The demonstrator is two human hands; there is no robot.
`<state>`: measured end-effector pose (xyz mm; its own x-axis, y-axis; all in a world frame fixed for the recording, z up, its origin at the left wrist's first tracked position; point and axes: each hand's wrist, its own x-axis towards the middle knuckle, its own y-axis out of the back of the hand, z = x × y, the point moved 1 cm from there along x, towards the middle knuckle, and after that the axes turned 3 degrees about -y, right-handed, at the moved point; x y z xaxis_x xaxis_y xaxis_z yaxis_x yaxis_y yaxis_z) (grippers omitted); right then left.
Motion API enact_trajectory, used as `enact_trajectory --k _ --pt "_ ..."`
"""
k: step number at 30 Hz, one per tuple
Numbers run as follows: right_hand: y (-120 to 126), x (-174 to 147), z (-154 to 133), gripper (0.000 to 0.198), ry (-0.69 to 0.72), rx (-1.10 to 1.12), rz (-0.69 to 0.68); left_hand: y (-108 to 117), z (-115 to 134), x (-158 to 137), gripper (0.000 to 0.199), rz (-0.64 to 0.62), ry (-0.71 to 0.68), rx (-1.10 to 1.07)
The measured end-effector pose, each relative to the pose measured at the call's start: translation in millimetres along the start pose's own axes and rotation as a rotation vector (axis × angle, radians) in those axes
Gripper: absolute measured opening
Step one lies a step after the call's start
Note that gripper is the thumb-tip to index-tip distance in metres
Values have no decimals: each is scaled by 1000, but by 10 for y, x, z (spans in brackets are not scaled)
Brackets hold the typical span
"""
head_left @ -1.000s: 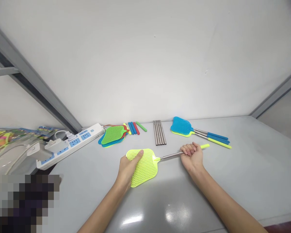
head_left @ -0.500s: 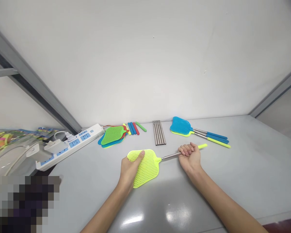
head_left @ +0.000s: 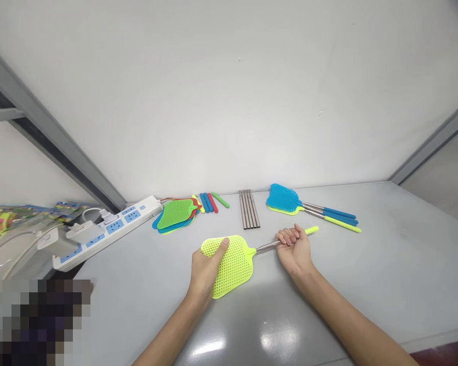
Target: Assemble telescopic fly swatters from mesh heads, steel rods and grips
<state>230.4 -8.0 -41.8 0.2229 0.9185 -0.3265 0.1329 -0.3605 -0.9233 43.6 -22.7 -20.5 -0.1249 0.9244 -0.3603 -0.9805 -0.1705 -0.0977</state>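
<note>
A yellow-green fly swatter (head_left: 234, 267) is held level above the grey table between my two hands. My left hand (head_left: 206, 269) grips the left side of its perforated head, thumb on top. Fingers of my right hand (head_left: 294, 249) wrap round the metal shaft, and the yellow grip sticks out beyond them to the right. Behind, metal rods (head_left: 249, 209) lie side by side. To the right of them, finished-looking swatters with blue heads (head_left: 283, 197) are stacked, their blue and yellow handles (head_left: 341, 223) pointing right.
Loose swatter heads (head_left: 177, 212) in green, red and blue are piled at the back left, beside several coloured grips (head_left: 209, 202). A white power strip (head_left: 118, 231) with plugs lies further left, near plastic packaging (head_left: 7, 244). A white wall (head_left: 229, 101) rises behind the table (head_left: 385, 254).
My right hand has shifted slightly left, nearer the swatter's head, and the yellow grip has come left with it. My left hand keeps its hold on the head.
</note>
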Motion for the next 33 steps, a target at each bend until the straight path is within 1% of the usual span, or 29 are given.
enact_trajectory --k 3,11,16,21,27,29,33 --pt "-7 -11 16 31 5 -9 -2 -7 -22 -6 42 8 14 0" --pt "-29 -48 45 33 28 -39 -29 -40 -96 -30 42 32 -25 -20" --pt "-24 -70 90 33 -2 -21 -14 -64 -71 -64 41 43 -31 -8" --pt "-22 -104 130 33 -30 -6 -9 -77 -67 -93 40 47 -74 11" --pt "-70 -160 123 32 11 -38 -41 -61 -81 -62 40 43 -55 -4" --pt "-67 -154 117 32 -3 -44 -40 -60 -69 -59 41 20 -40 -25" --pt "-57 -103 108 34 -77 -102 -53 -46 -30 -58 41 -16 -38 -70"
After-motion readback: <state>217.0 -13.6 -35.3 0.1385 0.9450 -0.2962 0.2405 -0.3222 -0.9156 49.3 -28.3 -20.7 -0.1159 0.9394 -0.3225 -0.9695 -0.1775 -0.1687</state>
